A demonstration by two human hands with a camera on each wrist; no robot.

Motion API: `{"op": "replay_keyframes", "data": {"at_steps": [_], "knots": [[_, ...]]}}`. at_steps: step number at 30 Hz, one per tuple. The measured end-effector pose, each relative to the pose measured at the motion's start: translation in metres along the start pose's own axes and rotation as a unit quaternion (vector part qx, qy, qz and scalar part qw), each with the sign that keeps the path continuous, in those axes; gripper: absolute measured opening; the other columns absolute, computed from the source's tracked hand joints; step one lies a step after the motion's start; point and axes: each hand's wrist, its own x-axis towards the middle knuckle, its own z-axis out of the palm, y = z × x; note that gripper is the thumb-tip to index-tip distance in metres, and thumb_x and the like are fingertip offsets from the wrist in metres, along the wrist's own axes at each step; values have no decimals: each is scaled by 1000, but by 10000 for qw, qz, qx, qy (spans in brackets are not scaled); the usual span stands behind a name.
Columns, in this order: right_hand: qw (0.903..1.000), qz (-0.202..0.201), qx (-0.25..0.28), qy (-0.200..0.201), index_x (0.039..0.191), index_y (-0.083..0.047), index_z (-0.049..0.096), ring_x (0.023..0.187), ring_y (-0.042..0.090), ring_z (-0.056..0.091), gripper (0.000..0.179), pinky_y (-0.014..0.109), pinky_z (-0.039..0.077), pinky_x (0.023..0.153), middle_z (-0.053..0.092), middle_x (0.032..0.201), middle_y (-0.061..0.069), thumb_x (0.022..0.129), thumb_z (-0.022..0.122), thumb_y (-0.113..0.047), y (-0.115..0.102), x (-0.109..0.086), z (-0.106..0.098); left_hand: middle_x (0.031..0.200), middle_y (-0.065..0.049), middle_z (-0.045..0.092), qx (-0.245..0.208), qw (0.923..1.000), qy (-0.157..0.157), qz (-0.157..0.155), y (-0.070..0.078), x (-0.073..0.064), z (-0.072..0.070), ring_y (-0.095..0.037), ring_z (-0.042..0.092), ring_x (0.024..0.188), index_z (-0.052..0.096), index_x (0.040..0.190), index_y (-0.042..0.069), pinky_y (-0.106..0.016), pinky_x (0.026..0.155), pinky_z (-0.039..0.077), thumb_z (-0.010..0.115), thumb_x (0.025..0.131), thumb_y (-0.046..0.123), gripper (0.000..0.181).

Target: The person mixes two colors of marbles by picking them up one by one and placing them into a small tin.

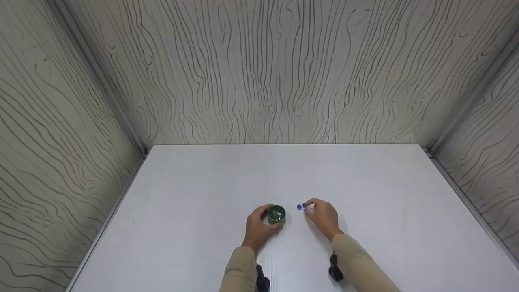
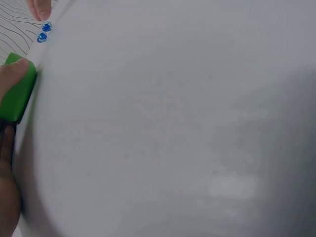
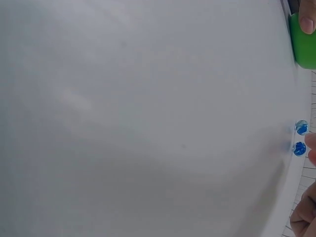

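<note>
In the head view my left hand [image 1: 258,228] grips a small round green cup [image 1: 271,221] from its left side, thumb at the near side and fingers at the far side. Glossy glints show inside the cup. Two clear glass marbles with blue swirls lie side by side on the white table, right of the cup: a left marble [image 1: 299,207] and a right marble [image 1: 304,205]. My right hand [image 1: 324,217] reaches in from the right, with thumb and index fingertips apart and right at the right marble. Both marbles [image 3: 301,127] show whole in the right wrist view.
The white table [image 1: 194,194] spreads out on all sides of the hands. Wood-grain patterned panels [image 1: 259,81] rise at the back and at both sides, with grey metal posts [image 1: 97,77] in the corners. Dark straps [image 1: 335,268] hang at both wrists.
</note>
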Motion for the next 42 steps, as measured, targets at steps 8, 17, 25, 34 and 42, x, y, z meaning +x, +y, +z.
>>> {"op": "replay_keyframes", "data": {"at_steps": [8,17,25,34,42], "knots": [[9999,19,-147,-65,104,-7,71,64,14,50,23,27,45,59,66,74,7,82,72,-14,1,1,2,123,-6,67,6,10000,-21,-22,2,-1,-1,-22,63,119,61,125,11,-35,109,49,84,69,23,62],[9997,21,-241,-101,113,-6,68,89,28,68,29,48,56,93,73,108,16,85,69,-13,2,0,4,121,-7,68,148,9998,-35,129,4,-1,-3,-23,64,117,61,124,9,-35,108,50,84,69,22,61],[9995,-56,-299,-65,113,-7,69,88,30,70,28,44,60,82,74,99,16,85,69,-11,1,1,6,121,-8,68,138,9998,-19,125,1,-1,-1,-25,64,117,61,123,8,-34,107,51,84,69,22,61],[9988,-222,-441,-21,112,-8,70,70,15,60,28,42,59,77,75,96,15,84,67,-8,1,3,6,125,-7,67,3,9999,-53,-97,5,0,-2,-23,62,121,61,125,10,-37,111,47,84,68,22,63],[9983,-282,-505,-68,114,-7,69,98,33,70,28,47,58,90,72,112,16,86,65,-6,1,2,8,125,-7,67,69,10000,-32,-24,3,-1,-1,-24,62,120,61,125,10,-38,110,48,84,69,22,63]]}}
